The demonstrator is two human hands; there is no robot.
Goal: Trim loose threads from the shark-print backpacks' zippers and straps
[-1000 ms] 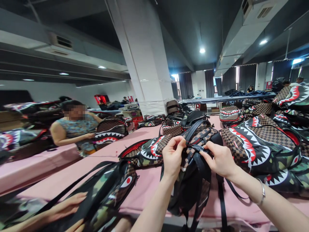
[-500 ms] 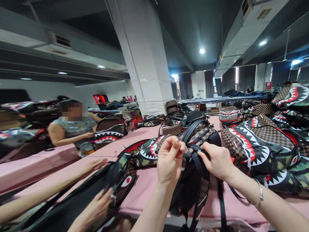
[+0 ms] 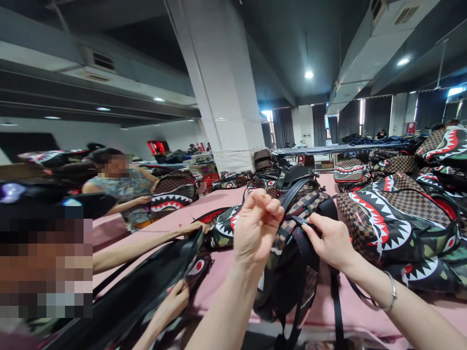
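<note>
A black and brown-checked backpack [image 3: 288, 277] stands upright in front of me on the pink-covered table [image 3: 215, 291], its straps hanging over the near edge. My right hand [image 3: 330, 240], with a silver bangle on the wrist, pinches a small dark strap end [image 3: 299, 220] near the bag's top. Just left of it, my left hand [image 3: 257, 221] is raised with its fingers curled together at the bag's upper side. Whatever those fingers hold, if anything, is too small to make out.
Shark-mouth backpacks [image 3: 386, 218] are piled at the right. At the near left a person's hands [image 3: 175, 296] hold a black bag [image 3: 134, 287]. Another person [image 3: 124, 194] stands across the table with a checked bag [image 3: 173, 192]. A white pillar [image 3: 226, 87] rises beyond.
At the left, the co-worker has leaned into view, and that person's far hand now grips the black bag's edge. My left hand has turned slightly, its fingers more curled. My right hand keeps its pinch.
</note>
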